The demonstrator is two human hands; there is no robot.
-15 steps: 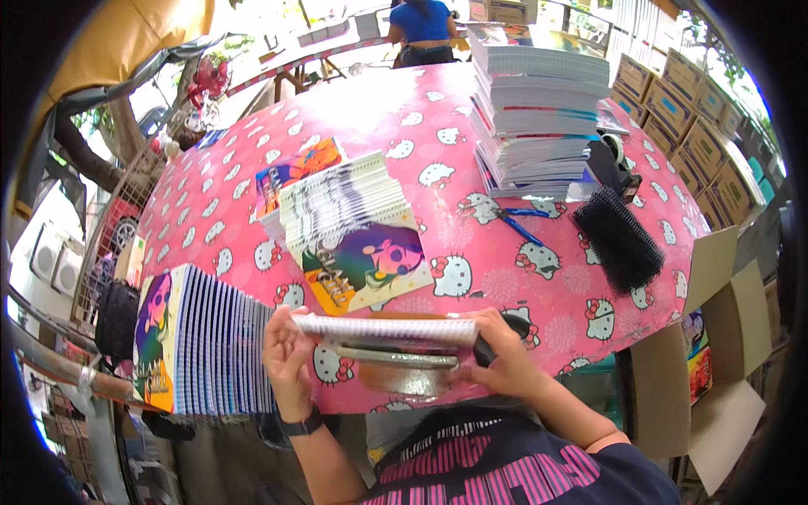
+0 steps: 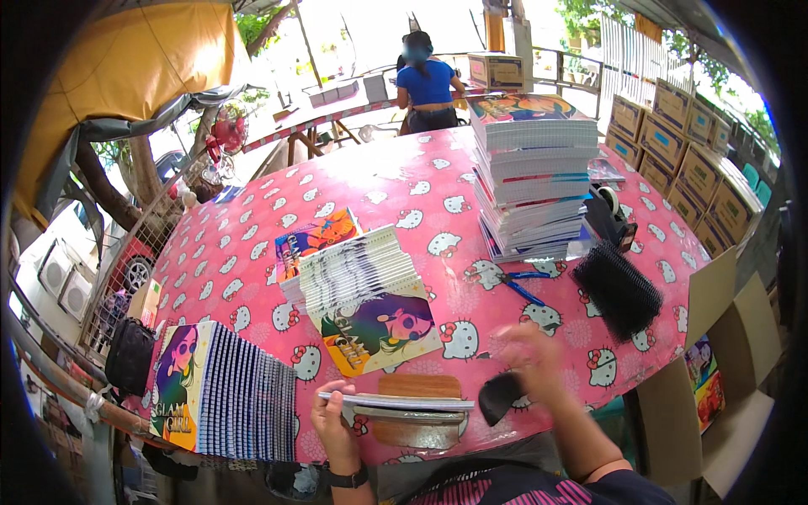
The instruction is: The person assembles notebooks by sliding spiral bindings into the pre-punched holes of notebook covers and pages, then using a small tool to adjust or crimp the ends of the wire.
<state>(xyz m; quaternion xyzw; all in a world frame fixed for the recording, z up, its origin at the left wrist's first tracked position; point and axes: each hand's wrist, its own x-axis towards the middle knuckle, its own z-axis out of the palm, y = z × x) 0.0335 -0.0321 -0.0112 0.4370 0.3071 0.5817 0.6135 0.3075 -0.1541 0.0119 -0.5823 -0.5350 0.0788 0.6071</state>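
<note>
Left hand (image 2: 333, 421): fingers closed on thin, white-edged paper notebook (image 2: 408, 403).
Right hand (image 2: 532, 362): blurred, fingers parted, seemingly empty, beside rounded black object (image 2: 501, 399).

The right hand (image 2: 534, 367) has let go of the notebook's (image 2: 400, 403) three-o'clock end and moved off toward two o'clock, blurred, leaving only the left hand (image 2: 335, 423) gripping the nine-o'clock end. The notebook now looks thinner, edge-on.

On the right, brown boxes (image 2: 665, 139) piled up high. Far back, a person (image 2: 427, 94) in a blue top (image 2: 430, 82). On the left, a big orange cover (image 2: 164, 63) hanging, a red fan (image 2: 229, 130), a tree trunk (image 2: 141, 168), and a red car (image 2: 138, 250).
</note>
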